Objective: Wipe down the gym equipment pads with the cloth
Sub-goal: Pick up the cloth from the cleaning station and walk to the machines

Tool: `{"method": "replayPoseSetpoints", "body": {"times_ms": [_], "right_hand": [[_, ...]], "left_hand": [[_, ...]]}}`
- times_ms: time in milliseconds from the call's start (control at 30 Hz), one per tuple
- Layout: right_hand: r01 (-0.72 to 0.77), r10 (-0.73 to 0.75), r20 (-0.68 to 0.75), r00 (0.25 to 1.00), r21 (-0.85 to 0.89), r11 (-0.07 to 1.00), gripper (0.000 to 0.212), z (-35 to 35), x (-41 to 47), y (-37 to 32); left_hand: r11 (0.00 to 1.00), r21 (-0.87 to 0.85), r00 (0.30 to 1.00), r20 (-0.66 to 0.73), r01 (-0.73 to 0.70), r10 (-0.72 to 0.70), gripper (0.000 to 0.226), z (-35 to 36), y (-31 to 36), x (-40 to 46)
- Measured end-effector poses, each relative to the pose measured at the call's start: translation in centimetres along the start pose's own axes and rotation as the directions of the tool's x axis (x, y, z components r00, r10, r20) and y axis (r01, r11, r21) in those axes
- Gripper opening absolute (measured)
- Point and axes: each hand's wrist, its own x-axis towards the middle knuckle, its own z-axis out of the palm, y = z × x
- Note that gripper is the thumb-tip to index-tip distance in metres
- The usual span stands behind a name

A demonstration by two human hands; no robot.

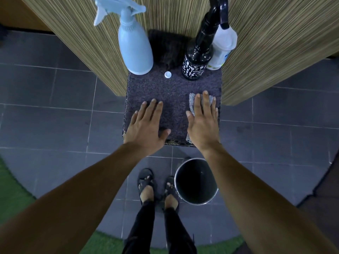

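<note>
A dark purple-grey pad (172, 92) lies in front of me between two wood-grain panels. My right hand (203, 121) lies flat with straight fingers on a small grey cloth (192, 101) at the pad's right side; the cloth shows beyond my fingertips and beside my thumb. My left hand (146, 125) rests flat and open on the bare pad to the left, near its front edge, touching no cloth.
At the pad's back stand a light blue spray bottle (134, 50), a black spray bottle (198, 57), a white bottle (222, 50), a small white cap (168, 74) and a dark cloth (167, 50). A black bucket (196, 181) stands on the tiled floor by my feet.
</note>
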Motion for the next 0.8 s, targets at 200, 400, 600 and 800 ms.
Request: {"method": "replayPoseSetpoints", "body": {"times_ms": [200,400,600,800], "right_hand": [[0.033,-0.030,-0.027,0.999,0.103,0.994,0.053,0.2,0.0,0.5],[0.121,-0.101,-0.102,0.990,0.214,0.969,0.049,-0.7,-1.2,0.4],[0.197,-0.175,-0.105,0.979,0.264,0.944,0.052,-3.9,-2.7,-1.6],[0.296,-0.281,-0.096,0.955,0.228,0.928,0.051,-10.8,-4.4,-5.0]], "left_hand": [[1.000,0.010,1.000,-0.010,-0.002,0.002,0.085,-0.3,0.8,-0.3],[1.000,-0.004,0.999,-0.035,0.004,-0.004,0.083,-0.5,1.4,-1.4],[0.999,-0.038,0.998,-0.065,0.023,-0.025,0.085,-2.5,2.2,-2.9],[0.988,-0.146,0.985,-0.154,0.050,-0.073,0.083,-10.2,3.6,-7.1]]}}
